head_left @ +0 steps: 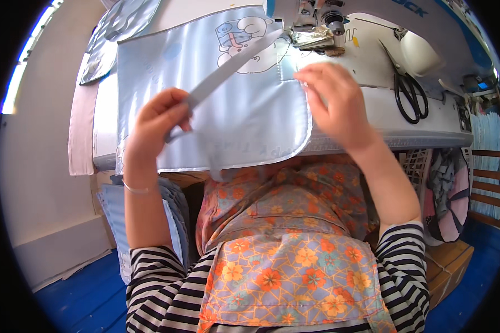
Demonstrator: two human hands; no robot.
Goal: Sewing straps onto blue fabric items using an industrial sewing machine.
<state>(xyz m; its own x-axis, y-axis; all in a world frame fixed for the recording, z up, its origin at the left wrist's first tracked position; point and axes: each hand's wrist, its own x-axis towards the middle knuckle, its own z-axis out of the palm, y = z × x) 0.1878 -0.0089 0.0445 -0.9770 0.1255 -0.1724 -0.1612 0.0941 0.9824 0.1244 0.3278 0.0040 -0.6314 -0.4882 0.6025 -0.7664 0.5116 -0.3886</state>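
While my left hand pinches the grey strip, I keep my right hand pressing flat, fingers spread, on the blue cloth near the needle.

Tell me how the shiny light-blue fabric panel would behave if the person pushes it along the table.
The light-blue fabric panel probably slides easily, given its glossy sheen. It seems floppy: its front edge droops over the table, so it may bunch.

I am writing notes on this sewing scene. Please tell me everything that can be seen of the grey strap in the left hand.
The grey strap is a long, narrow, flat band, like woven or coated tape. It runs diagonally from the left hand, which pinches its lower end, up toward the sewing machine. It lies above the shiny light-blue fabric panel with a cartoon print. Its upper end is near the needle area; whether it is stitched there cannot be told.
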